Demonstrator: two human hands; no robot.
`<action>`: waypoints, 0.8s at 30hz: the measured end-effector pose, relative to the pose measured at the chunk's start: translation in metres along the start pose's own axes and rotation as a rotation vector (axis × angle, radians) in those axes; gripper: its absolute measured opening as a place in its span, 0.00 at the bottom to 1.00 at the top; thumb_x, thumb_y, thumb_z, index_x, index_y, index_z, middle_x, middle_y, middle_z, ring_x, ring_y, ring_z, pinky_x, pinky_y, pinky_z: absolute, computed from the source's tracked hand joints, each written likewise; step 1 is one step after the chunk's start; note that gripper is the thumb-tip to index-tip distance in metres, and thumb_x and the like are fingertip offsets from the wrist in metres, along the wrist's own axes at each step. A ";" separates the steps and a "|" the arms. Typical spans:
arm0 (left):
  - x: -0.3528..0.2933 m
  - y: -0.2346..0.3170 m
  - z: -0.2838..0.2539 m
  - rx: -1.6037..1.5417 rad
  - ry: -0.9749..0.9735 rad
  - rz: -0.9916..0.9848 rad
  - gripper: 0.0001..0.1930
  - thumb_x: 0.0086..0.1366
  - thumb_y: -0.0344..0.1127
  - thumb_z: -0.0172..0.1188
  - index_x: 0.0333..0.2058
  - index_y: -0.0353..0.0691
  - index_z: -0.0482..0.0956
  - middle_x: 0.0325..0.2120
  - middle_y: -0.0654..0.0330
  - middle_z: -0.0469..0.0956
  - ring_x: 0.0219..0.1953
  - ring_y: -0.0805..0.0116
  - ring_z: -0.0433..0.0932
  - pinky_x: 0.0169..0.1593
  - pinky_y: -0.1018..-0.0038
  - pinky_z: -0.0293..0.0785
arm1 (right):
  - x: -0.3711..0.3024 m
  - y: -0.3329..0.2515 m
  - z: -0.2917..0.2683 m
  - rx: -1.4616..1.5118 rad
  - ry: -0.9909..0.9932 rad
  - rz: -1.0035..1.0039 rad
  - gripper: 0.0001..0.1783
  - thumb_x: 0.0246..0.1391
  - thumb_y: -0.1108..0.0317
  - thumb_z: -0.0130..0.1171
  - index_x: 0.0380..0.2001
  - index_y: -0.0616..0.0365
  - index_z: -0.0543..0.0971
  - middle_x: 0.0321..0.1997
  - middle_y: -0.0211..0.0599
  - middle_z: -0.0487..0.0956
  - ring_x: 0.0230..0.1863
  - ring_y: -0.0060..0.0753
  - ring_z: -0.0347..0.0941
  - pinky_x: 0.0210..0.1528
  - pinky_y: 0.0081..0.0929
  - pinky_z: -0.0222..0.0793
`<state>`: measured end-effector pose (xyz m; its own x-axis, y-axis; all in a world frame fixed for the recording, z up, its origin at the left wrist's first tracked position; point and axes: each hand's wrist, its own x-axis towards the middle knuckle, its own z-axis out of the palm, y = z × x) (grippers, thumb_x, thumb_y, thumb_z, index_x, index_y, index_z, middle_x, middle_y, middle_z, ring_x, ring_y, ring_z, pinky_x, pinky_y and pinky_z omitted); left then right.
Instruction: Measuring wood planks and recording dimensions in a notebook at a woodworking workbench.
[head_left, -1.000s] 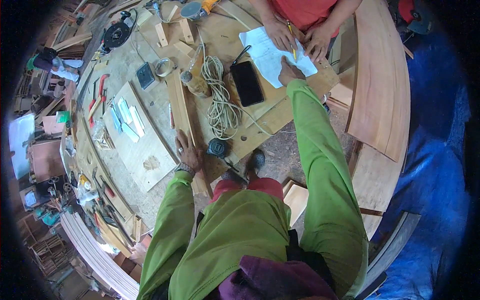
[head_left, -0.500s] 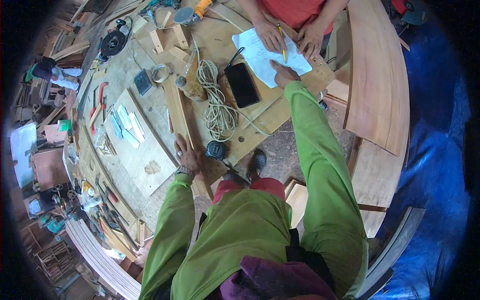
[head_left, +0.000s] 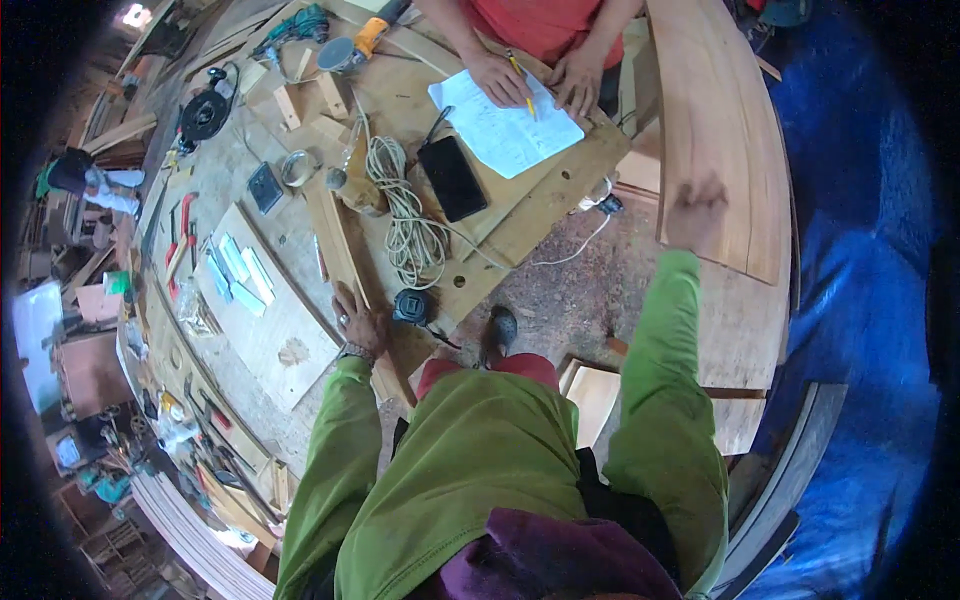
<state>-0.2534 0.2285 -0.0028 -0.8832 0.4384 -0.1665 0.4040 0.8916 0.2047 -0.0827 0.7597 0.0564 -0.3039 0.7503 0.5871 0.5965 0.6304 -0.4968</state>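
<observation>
My left hand (head_left: pixel 360 325) lies with its fingers stretched out on a long narrow wooden board (head_left: pixel 340 260) on the workbench. Just right of it sits a dark tape measure (head_left: pixel 411 307). My right hand (head_left: pixel 697 212), smeared by motion, is over or on a wide curved wooden panel (head_left: pixel 715 130) at the right; its fingers cannot be made out. Across the bench, another person's hand (head_left: pixel 502 80) holds a yellow pencil (head_left: pixel 522 84) over a white sheet of paper (head_left: pixel 507 125) with drawn lines. That person's other hand (head_left: pixel 577 82) rests at the sheet's edge.
A black phone or tablet (head_left: pixel 452 178), a coiled pale cord (head_left: pixel 400 220) and a bottle (head_left: pixel 360 192) lie on the bench. Farther left are a router-like tool (head_left: pixel 205 118), an angle grinder (head_left: pixel 368 38) and blue-white strips (head_left: pixel 240 270). A blue tarp (head_left: pixel 860 250) hangs or lies at right.
My right hand has left the paper, where its finger pointed, and moved right to the wooden panel. My left hand stays on the board. The whole view has shifted slightly.
</observation>
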 end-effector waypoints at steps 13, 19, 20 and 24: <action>0.003 -0.003 0.003 0.010 0.036 0.054 0.45 0.50 0.45 0.53 0.61 0.37 0.38 0.60 0.36 0.33 0.63 0.38 0.34 0.63 0.54 0.32 | -0.035 0.064 0.006 -0.521 -0.466 0.364 0.42 0.52 0.38 0.28 0.62 0.58 0.47 0.67 0.50 0.40 0.67 0.55 0.34 0.65 0.47 0.28; 0.004 0.001 -0.004 0.007 -0.028 0.018 0.45 0.50 0.43 0.53 0.62 0.39 0.37 0.61 0.38 0.33 0.63 0.39 0.32 0.63 0.54 0.31 | -0.033 0.055 0.001 -0.593 -0.460 0.380 0.41 0.53 0.39 0.28 0.62 0.56 0.46 0.68 0.46 0.40 0.67 0.52 0.33 0.65 0.47 0.30; 0.004 -0.001 -0.001 -0.002 0.027 0.066 0.45 0.50 0.42 0.54 0.62 0.39 0.38 0.61 0.38 0.33 0.63 0.40 0.32 0.63 0.54 0.31 | -0.033 0.053 0.000 -0.599 -0.479 0.395 0.41 0.53 0.39 0.28 0.62 0.55 0.46 0.68 0.46 0.39 0.67 0.52 0.33 0.65 0.48 0.30; 0.002 0.016 -0.017 -0.017 -0.134 -0.132 0.45 0.50 0.43 0.54 0.62 0.40 0.37 0.61 0.39 0.32 0.63 0.39 0.32 0.63 0.52 0.33 | -0.034 0.054 0.002 -0.601 -0.499 0.386 0.40 0.53 0.39 0.29 0.62 0.54 0.46 0.67 0.48 0.40 0.67 0.54 0.34 0.64 0.50 0.31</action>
<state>-0.2528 0.2420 0.0161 -0.8883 0.3295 -0.3198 0.2811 0.9409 0.1888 -0.0413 0.7684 0.0084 -0.2056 0.9782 0.0289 0.9732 0.2075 -0.0988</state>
